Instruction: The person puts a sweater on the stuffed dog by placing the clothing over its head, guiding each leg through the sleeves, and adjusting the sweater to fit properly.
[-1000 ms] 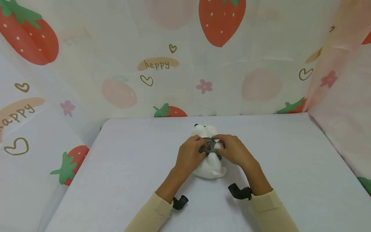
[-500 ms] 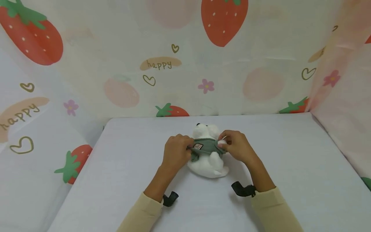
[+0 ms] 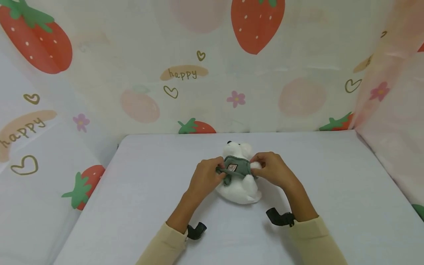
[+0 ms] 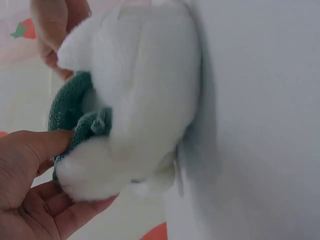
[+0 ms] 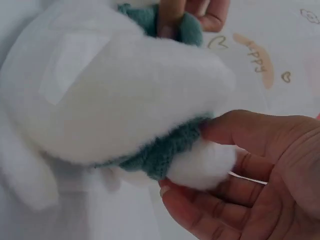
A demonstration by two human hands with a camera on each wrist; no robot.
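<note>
A white plush toy [image 3: 240, 193] with a black nose sits on the table, snout up and facing left. Around its chest is a small green knitted top [image 3: 241, 166] with a square patch. My left hand [image 3: 207, 176] pinches the top's left edge; in the left wrist view its thumb presses the rolled green knit [image 4: 75, 107], and the fingers lie behind the toy's white paw [image 4: 92, 170]. My right hand [image 3: 273, 170] pinches the armhole edge on the other side. In the right wrist view its thumb and fingertips are at the green cloth [image 5: 165, 147], around the other paw [image 5: 205, 165].
White cloth covers the table [image 3: 149, 165]. Behind it hangs a backdrop [image 3: 258, 73] printed with strawberries, hearts and flowers, continuing down both sides. A black wrist camera [image 3: 197, 231] sticks out from the left sleeve, and another camera [image 3: 279, 217] from the right sleeve.
My left hand moved left, pulling the bunched top flat so its patch shows, then came slightly back right and lower. My right hand shifted a little right and stays at the toy's arm.
</note>
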